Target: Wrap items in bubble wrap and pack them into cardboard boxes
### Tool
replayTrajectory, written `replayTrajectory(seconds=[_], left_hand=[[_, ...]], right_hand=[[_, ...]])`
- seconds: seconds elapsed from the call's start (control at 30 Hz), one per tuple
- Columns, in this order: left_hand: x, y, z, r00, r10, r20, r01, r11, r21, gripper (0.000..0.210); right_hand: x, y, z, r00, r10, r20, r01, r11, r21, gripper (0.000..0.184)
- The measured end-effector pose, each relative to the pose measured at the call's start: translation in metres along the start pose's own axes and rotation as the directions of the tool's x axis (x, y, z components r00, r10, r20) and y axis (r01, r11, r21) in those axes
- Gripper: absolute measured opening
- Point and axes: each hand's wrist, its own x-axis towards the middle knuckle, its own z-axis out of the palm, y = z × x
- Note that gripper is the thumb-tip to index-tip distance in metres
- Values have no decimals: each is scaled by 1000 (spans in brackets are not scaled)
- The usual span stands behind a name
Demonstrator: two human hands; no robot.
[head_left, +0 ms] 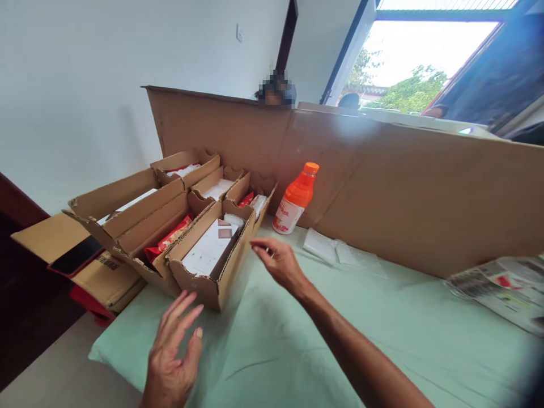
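My left hand [176, 345] is open, fingers apart, just in front of the near end of a cardboard tray box [206, 288]. Inside that box lies a white carton [208, 249]. To the box's right, my right hand [278, 260] hovers over the green cloth, thumb and forefinger drawn together in a pinch. I see nothing between them. An orange bottle [294, 199] with a white label stands just beyond this hand. In the neighbouring compartment is a red snack packet [170, 238]. Further boxes behind hold more white and red packages.
A tall cardboard panel [382, 187] closes off the back of the green-covered table [382, 340]. Clear plastic packets [321, 246] lie near its foot. A plastic bag [505, 289] rests at the right. Flat cardboard [46, 235] and a dark phone-like slab [76, 255] are at the left. Behind the panel is a person's head [276, 90].
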Motion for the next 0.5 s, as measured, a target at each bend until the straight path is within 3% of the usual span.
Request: replayTrajectory(seconds=[0.03, 0.1, 0.2, 0.27, 0.37, 0.43, 0.5], left_hand=[[12, 0, -11, 998, 64, -13, -64, 998, 5, 37], [39, 3, -29, 989, 144, -43, -143, 990, 20, 36], [73, 10, -38, 977, 206, -53, -204, 978, 28, 34], [89, 13, -36, 971, 238, -38, -237, 971, 21, 33], [104, 17, -33, 961, 275, -14, -275, 961, 15, 34], [115, 20, -35, 960, 279, -2, -279, 960, 16, 36], [131, 25, -40, 961, 276, 10, -276, 961, 11, 35]], right_hand=[[20, -12, -12, 997, -67, -30, 64, 994, -94, 24], [63, -35, -28, 983, -181, 17, 177, 929, -324, 23], [119, -58, -22, 949, -167, 268, 296, 770, -566, 18], [141, -62, -5, 914, -98, 394, 341, 713, -613, 17], [153, -57, 20, 900, -86, 427, 353, 717, -601, 20], [153, -54, 22, 912, -97, 399, 331, 747, -577, 19], [154, -52, 6, 930, -89, 358, 289, 779, -557, 18]])
